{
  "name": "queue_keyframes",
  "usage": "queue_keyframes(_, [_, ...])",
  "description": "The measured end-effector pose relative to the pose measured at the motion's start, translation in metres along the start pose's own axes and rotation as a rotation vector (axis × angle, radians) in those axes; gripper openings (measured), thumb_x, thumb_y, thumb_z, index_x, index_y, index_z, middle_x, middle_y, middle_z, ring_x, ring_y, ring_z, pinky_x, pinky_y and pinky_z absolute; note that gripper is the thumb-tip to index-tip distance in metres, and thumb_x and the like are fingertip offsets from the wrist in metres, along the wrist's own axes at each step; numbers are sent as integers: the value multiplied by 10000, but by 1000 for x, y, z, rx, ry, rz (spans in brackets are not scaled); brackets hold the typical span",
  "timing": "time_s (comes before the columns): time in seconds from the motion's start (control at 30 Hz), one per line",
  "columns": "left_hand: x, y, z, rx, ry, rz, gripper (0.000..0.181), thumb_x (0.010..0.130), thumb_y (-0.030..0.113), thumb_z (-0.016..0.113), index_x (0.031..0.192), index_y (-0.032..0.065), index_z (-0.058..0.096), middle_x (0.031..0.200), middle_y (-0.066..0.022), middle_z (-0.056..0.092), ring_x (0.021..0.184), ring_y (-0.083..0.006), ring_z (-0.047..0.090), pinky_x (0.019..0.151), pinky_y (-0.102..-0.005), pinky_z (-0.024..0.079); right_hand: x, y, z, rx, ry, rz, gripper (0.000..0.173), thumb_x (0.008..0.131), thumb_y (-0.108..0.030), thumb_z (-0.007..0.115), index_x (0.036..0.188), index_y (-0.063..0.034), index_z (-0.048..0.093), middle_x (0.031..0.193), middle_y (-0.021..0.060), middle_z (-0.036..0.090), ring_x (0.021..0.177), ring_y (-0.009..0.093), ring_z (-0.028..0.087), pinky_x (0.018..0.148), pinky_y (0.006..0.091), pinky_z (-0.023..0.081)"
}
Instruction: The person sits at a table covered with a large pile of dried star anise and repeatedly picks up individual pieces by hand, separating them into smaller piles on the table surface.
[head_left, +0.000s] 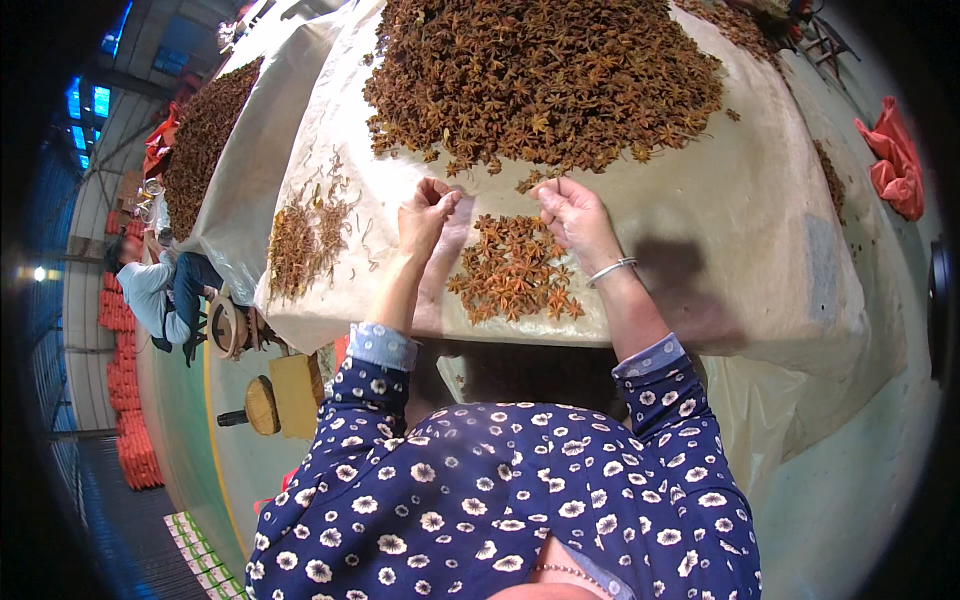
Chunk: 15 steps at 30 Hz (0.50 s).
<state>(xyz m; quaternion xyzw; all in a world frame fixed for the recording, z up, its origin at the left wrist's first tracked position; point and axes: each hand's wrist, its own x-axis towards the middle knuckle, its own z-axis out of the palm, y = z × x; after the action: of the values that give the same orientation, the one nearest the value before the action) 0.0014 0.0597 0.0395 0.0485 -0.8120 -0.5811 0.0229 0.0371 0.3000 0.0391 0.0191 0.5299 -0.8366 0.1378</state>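
Note:
My left hand (426, 214) is over the pale sheet, its thumb and fingertips pinched together. Nothing clearly shows between them. Opposite it, my right hand (576, 217), with a silvery bangle on its wrist, pinches at a dried star anise (531, 181) by the fingertips; the fingers partly hide the grip. Just below and between the hands lies a small patch of reddish-brown star anise (514, 270), near the table's front edge. Beyond both hands rises a large heap of star anise (540, 82). Left of my left hand lies a pile of thin stems and scraps (304, 240).
A pale sheet (750, 225) drapes the table. At left, a person (154, 281) sits by another heap of dried pods (206, 142). Stacked red sacks (131, 390), a wooden stool (294, 394) and a round basket (227, 326) stand left. A red bag (892, 161) lies right.

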Motion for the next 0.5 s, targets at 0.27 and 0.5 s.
queue_keyframes(0.27, [-66,62,38,-467,-322,-166,188,838,3,631,1020,-1,582,805,-69,648,698,-132,626,661,-232,521,-11,-10,9,-273,-54,23,241,862,-320,636,918,-86,659,729,-21,637,656,54,548,605,218,457])
queue_keyframes(0.5, [-66,62,57,629,-145,671,163,784,-10,633,942,25,607,831,-114,601,713,-271,617,633,-330,510,-12,3,12,-599,128,-424,248,871,-321,626,825,-77,634,660,-31,607,618,52,537,582,227,449])
